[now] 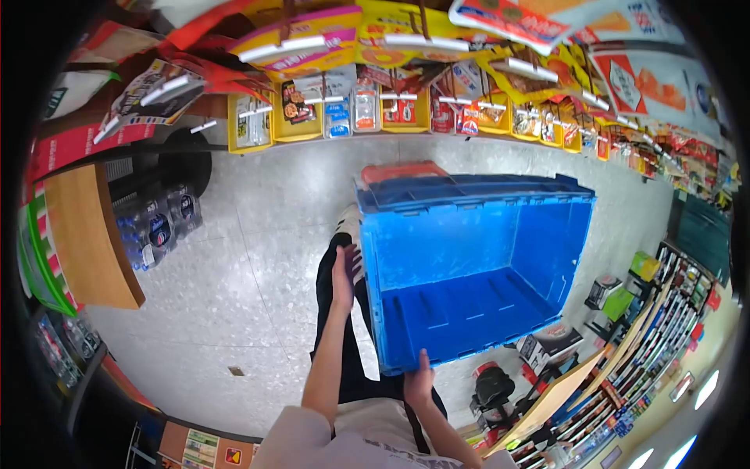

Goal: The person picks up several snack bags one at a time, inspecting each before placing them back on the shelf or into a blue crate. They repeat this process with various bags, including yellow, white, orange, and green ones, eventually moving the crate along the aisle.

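Observation:
I hold a large empty blue plastic crate (469, 266) in front of me, tilted so that its ribbed inside faces me. Folded lid flaps and a red piece lie along its far top edge. My right hand (419, 381) grips the crate's near rim at the bottom corner. My left hand (344, 275) lies flat against the crate's left outer wall, fingers pointing away from me. My black trouser legs (332, 313) and a white shoe show below the crate.
Yellow shelves (406, 109) packed with snack packets run across the far side. A wrapped pack of water bottles (156, 227) and a wooden counter (86, 234) stand at the left. Boxes, a black stool (494, 387) and more shelving crowd the right. The floor is speckled grey.

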`<state>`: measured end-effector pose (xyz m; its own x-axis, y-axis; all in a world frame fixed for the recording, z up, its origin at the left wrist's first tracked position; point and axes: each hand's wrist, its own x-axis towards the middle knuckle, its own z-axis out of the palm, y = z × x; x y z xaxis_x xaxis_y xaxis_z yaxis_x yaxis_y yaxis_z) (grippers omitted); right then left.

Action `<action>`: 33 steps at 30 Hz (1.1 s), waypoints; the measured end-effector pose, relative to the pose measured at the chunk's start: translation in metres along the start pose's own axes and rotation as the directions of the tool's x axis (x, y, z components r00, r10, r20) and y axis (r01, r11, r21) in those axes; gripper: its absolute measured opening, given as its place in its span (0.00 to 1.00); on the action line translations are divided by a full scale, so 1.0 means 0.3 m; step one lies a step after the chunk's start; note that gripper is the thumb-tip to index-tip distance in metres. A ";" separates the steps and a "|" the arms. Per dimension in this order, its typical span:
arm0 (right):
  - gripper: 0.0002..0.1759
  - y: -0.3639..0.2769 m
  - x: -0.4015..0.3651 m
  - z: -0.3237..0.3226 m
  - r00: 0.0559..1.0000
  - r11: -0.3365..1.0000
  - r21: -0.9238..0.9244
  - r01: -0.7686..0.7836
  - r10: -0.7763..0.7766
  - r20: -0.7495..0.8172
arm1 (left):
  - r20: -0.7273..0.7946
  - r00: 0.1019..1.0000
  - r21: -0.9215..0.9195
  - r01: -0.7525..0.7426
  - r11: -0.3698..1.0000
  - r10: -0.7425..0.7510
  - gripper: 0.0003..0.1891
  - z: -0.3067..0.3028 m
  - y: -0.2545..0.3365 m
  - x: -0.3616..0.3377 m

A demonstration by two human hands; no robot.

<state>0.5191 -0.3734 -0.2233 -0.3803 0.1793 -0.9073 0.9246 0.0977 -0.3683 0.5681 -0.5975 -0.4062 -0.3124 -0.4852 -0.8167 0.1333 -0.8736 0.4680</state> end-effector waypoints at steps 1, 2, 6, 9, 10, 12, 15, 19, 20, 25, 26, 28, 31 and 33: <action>0.27 -0.031 0.017 -0.039 0.996 1.000 -0.001 -0.007 0.007 0.087 | -0.049 0.999 0.003 -0.012 1.000 0.012 0.42 0.068 0.099 -0.110; 0.28 -0.090 -0.006 -0.019 0.993 1.000 -0.006 0.029 -0.029 0.112 | -0.024 0.996 0.021 -0.086 0.996 0.087 0.40 0.108 0.150 -0.179; 0.29 -0.201 0.158 -0.130 0.995 0.998 0.064 0.020 -0.026 0.098 | 0.146 0.959 0.435 -0.281 0.855 0.242 0.38 0.303 0.329 -0.354; 0.29 -0.224 0.244 -0.128 0.978 0.993 0.095 0.064 -0.082 0.194 | 0.058 0.971 0.612 -0.220 0.760 0.234 0.40 0.354 0.334 -0.346; 0.29 -0.219 0.255 -0.119 0.996 0.994 0.107 0.015 -0.024 0.084 | 0.063 0.971 0.618 -0.219 0.755 0.230 0.40 0.344 0.327 -0.339; 0.29 -0.189 0.261 -0.101 0.996 0.992 0.097 0.085 -0.083 -0.029 | 0.008 0.995 0.655 -0.079 0.752 0.098 0.37 0.311 0.301 -0.314; 0.28 -0.166 0.248 -0.087 0.969 0.984 0.076 0.161 -0.143 -0.200 | 0.094 0.969 0.707 -0.226 0.671 0.228 0.34 0.293 0.288 -0.319; 0.28 -0.177 0.181 -0.017 0.936 0.989 0.062 0.132 -0.104 -0.338 | 0.106 0.979 0.650 -0.199 0.733 0.172 0.34 0.295 0.350 -0.353; 0.28 -0.158 0.170 -0.013 0.936 0.989 0.067 0.128 -0.098 -0.338 | 0.108 0.979 0.655 -0.199 0.729 0.170 0.34 0.284 0.361 -0.360; 0.28 -0.059 0.103 0.039 0.915 0.992 0.060 0.111 -0.079 -0.395 | 0.101 0.982 0.669 -0.187 0.719 0.161 0.35 0.164 0.386 -0.366; 0.28 -0.039 0.098 0.044 0.916 0.992 0.069 0.110 -0.074 -0.393 | 0.093 0.987 0.679 -0.161 0.717 0.134 0.35 0.138 0.388 -0.363; 0.28 -0.017 0.082 0.053 0.927 0.991 0.083 0.103 -0.065 -0.369 | 0.102 0.981 0.683 -0.191 0.705 0.166 0.35 0.107 0.386 -0.358; 0.28 -0.016 0.057 0.060 0.951 0.995 0.062 0.072 -0.050 -0.306 | 0.114 0.969 0.703 -0.233 0.672 0.217 0.35 0.082 0.383 -0.362; 0.28 0.008 0.070 0.047 0.960 0.993 0.076 0.086 -0.063 -0.272 | 0.136 0.962 0.719 -0.260 0.645 0.236 0.34 0.076 0.386 -0.355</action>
<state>0.5137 -0.3831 -0.2460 -0.4293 0.4320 -0.7932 0.8874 0.0384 -0.4594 0.5954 -0.6462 -0.2574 -0.3973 -0.6678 -0.6295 -0.5087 -0.4107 0.7567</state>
